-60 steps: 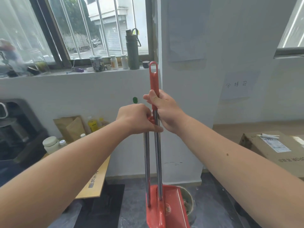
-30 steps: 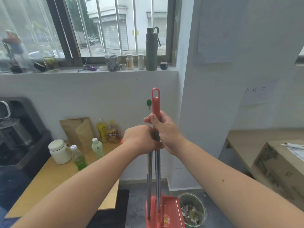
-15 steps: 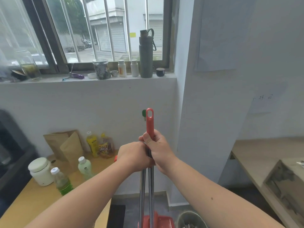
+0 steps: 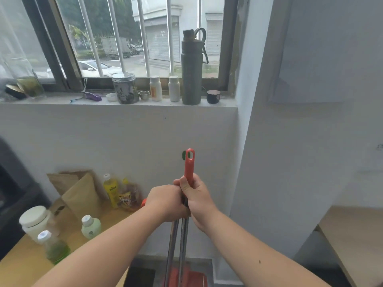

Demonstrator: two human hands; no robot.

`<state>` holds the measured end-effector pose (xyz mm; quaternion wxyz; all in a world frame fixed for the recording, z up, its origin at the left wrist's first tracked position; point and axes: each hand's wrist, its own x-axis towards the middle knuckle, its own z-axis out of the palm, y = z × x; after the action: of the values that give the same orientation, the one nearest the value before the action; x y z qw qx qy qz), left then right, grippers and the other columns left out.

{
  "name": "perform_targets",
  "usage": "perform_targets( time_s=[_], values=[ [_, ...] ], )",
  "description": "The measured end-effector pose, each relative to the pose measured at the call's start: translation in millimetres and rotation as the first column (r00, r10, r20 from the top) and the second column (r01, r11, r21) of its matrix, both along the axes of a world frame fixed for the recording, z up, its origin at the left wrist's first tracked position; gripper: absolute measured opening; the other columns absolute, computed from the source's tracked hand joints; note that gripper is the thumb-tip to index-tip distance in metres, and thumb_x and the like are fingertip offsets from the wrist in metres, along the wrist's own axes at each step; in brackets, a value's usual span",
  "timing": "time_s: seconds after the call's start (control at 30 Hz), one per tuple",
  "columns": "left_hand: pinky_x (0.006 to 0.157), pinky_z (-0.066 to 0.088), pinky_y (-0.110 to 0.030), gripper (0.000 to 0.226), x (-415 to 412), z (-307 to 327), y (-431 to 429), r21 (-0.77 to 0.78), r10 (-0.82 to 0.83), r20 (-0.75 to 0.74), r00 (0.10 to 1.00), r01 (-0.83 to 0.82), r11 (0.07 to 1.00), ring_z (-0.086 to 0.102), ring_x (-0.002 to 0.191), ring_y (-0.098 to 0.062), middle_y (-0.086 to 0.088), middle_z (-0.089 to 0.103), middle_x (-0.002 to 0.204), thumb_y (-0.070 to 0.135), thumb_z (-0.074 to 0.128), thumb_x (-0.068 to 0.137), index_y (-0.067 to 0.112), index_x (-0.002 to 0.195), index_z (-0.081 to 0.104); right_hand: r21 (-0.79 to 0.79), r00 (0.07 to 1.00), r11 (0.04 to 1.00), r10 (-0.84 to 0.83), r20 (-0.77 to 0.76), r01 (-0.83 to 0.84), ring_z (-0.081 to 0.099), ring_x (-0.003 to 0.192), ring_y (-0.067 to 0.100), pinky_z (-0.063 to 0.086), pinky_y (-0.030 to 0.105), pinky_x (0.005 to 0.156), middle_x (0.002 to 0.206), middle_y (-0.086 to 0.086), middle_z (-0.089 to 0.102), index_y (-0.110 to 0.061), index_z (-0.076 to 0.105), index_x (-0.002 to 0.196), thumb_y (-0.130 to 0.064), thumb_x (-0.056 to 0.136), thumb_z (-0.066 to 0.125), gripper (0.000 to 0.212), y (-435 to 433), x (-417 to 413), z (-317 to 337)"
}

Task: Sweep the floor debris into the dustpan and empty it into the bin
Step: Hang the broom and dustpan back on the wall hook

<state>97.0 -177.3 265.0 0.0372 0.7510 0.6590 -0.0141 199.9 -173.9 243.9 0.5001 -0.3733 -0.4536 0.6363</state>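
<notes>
Head view: left hand (image 4: 165, 204) and right hand (image 4: 196, 198) each clench an upright metal pole (image 4: 182, 241) above red dustpan (image 4: 190, 279)

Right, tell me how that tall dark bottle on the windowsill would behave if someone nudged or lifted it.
The bottle is tall and narrow, standing upright on the sill, so a nudge near its top would likely tip it. It looks rigid, probably metal, so likely not fragile. Whether it is full cannot be seen, so its weight is uncertain; the loop at its cap should give a secure grip.
</notes>
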Motion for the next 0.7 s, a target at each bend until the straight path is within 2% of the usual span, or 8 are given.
perform_targets(
  time_s=[0.1, 0.2, 0.43, 0.57, 0.7],
  values=[
    [0.064, 0.050, -0.031, 0.033, -4.7, -17.0, 26.5, -0.043, -0.007, 0.014, 1.000, 0.007, 0.999, 0.069, 0.080, -0.025, 0.007, 0.069, 0.083, 0.050, 0.057, 0.074, 0.029, 0.096, 0.068, -0.032, 0.999, 0.999, -0.039, -0.008, 0.038, 0.064, 0.082, 0.008, 0.051, 0.021, 0.076, 0.091, 0.001, 0.070, -0.005, 0.065, 0.106, -0.023, 0.098, 0.061, 0.020, 24.9, -8.2, -15.6],
    [0.066, 0.047, -0.032, 0.033, -10.8, -41.7, 52.2, -0.106, -0.026, 0.035, 0.999, 0.030, 0.994, 0.070, 0.088, -0.028, 0.004, 0.070, 0.089, 0.046, 0.055, 0.078, 0.027, 0.102, 0.066, -0.079, 0.997, 0.994, -0.079, 0.007, 0.079, 0.064, 0.085, 0.013, 0.052, 0.024, 0.080, 0.093, 0.004, 0.070, -0.007, 0.067, 0.103, -0.021, 0.097, 0.061, 0.016, 48.9, -17.8, -37.9],
    [0.071, 0.046, -0.034, 0.041, -20.7, -102.5, 112.5, -0.191, -0.029, 0.079, 0.996, 0.044, 0.981, 0.070, 0.099, -0.031, -0.002, 0.072, 0.107, 0.045, 0.055, 0.084, 0.024, 0.118, 0.064, -0.167, 0.981, 0.968, -0.174, 0.085, 0.186, 0.065, 0.075, 0.014, 0.052, 0.027, 0.076, 0.081, 0.001, 0.072, -0.014, 0.068, 0.088, -0.016, 0.098, 0.063, 0.011, 105.8, -34.5, -89.6],
    [0.069, 0.045, -0.033, 0.040, -23.5, -131.2, 141.9, -0.212, -0.046, 0.070, 0.996, 0.060, 0.975, 0.070, 0.096, -0.030, -0.005, 0.072, 0.103, 0.042, 0.055, 0.088, 0.018, 0.120, 0.062, -0.198, 0.977, 0.959, -0.187, 0.099, 0.204, 0.068, 0.082, 0.011, 0.052, 0.025, 0.080, 0.088, -0.002, 0.075, -0.020, 0.069, 0.094, -0.018, 0.098, 0.062, 0.009, 133.8, -37.1, -119.4],
    [0.067, 0.048, -0.035, 0.049, -25.9, -159.8, 163.7, -0.265, -0.012, 0.042, 0.999, 0.023, 0.964, 0.069, 0.086, -0.027, 0.002, 0.060, 0.082, 0.046, 0.049, 0.086, 0.016, 0.122, 0.058, -0.235, 0.989, 0.965, -0.092, 0.115, 0.116, 0.067, 0.098, 0.007, 0.050, 0.021, 0.089, 0.107, -0.001, 0.074, -0.024, 0.067, 0.104, -0.021, 0.101, 0.057, 0.011, 155.6, -36.7, -143.6]
  ],
)
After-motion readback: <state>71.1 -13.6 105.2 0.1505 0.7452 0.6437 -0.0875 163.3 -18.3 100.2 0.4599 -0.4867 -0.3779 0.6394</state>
